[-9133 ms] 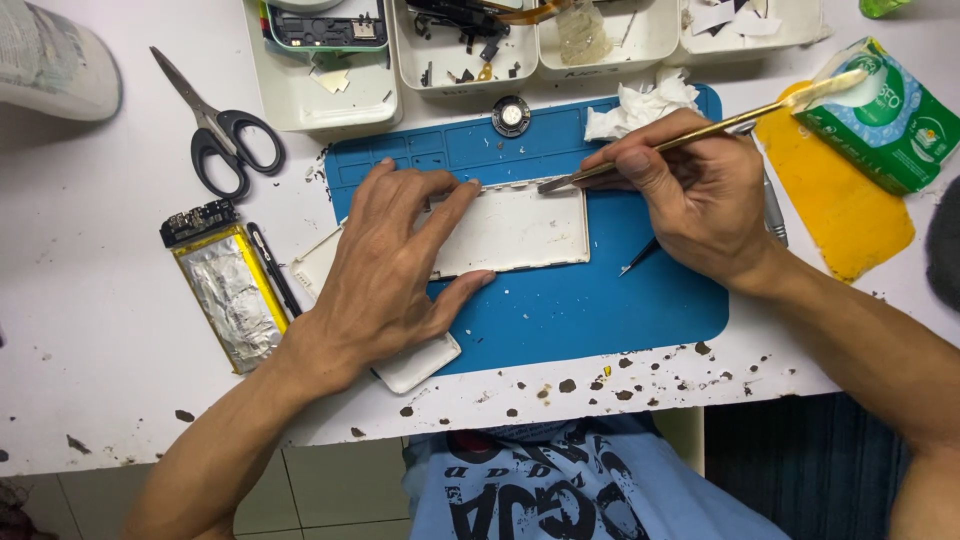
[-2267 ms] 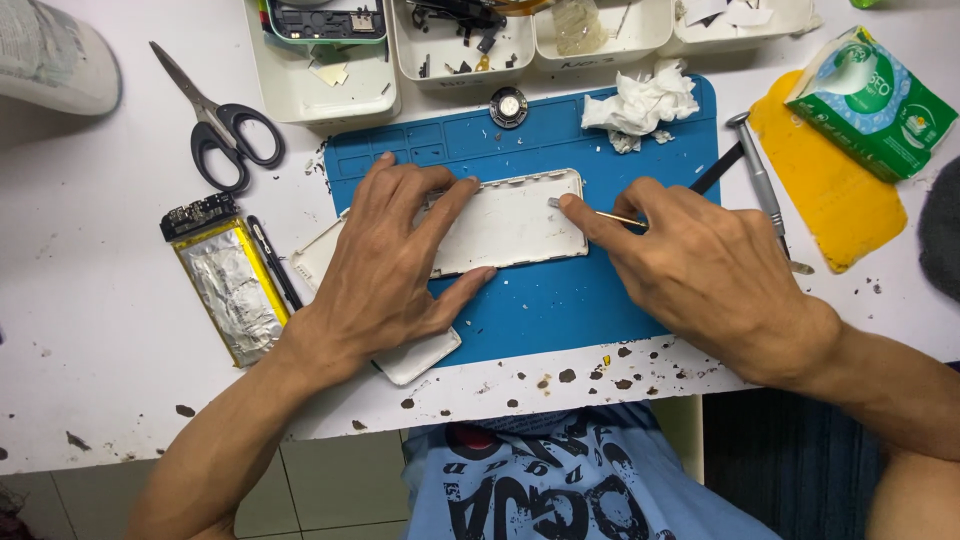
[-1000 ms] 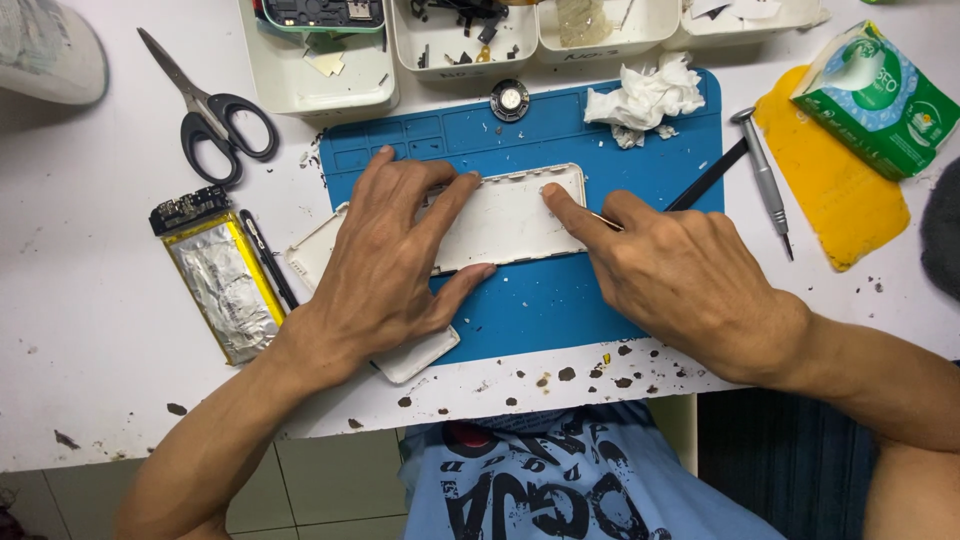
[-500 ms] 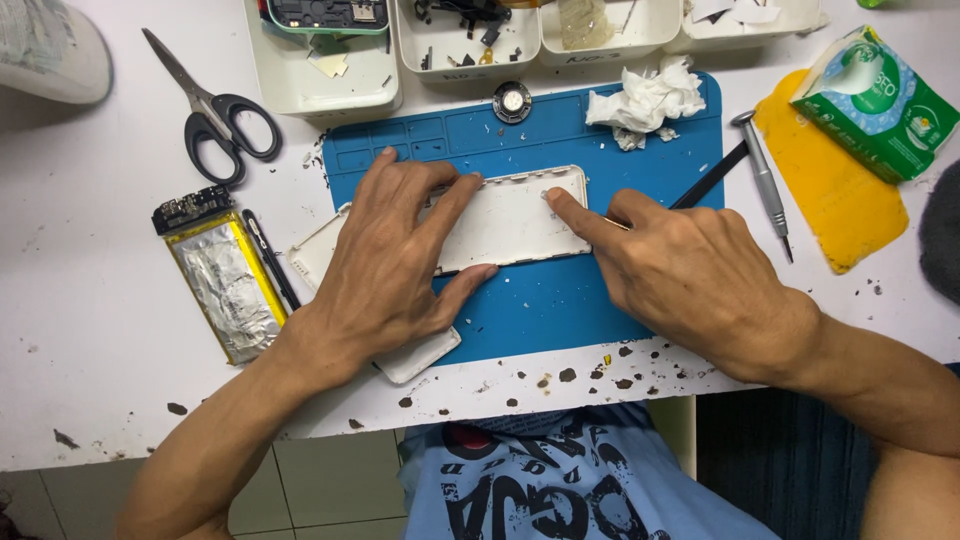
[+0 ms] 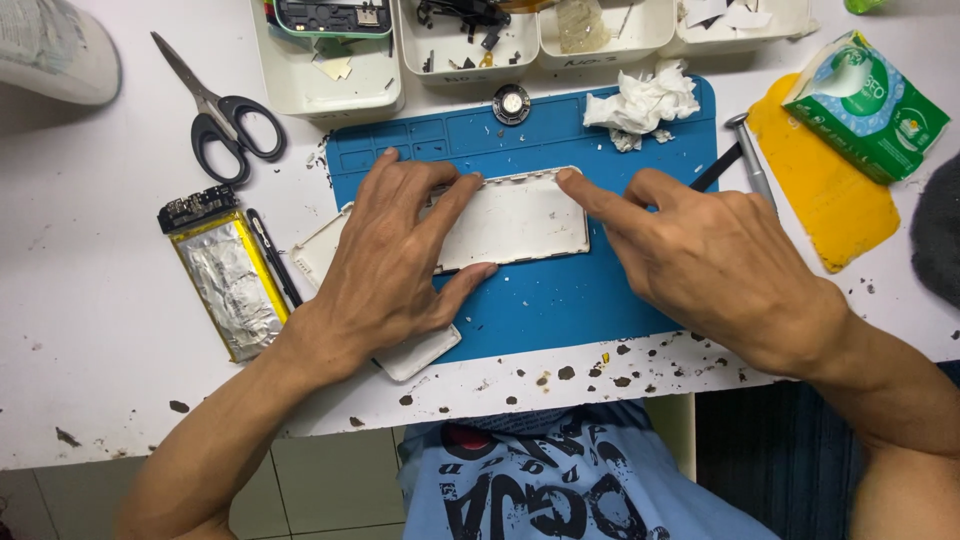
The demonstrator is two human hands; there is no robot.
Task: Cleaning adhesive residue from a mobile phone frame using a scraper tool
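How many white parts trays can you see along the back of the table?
4, in a row behind the blue mat: far-left tray, second tray, third tray, rightmost tray. All are cut off by the top edge, so more may be hidden.

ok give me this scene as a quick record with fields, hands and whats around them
left hand: flat on the white panel, pinning it down
right hand: index fingertip on the panel's top right edge
surface: blue mat on a white table
left of mat: scissors, silver battery pack
right of mat: yellow pad, green tissue pack
top: crumpled tissue, white trays
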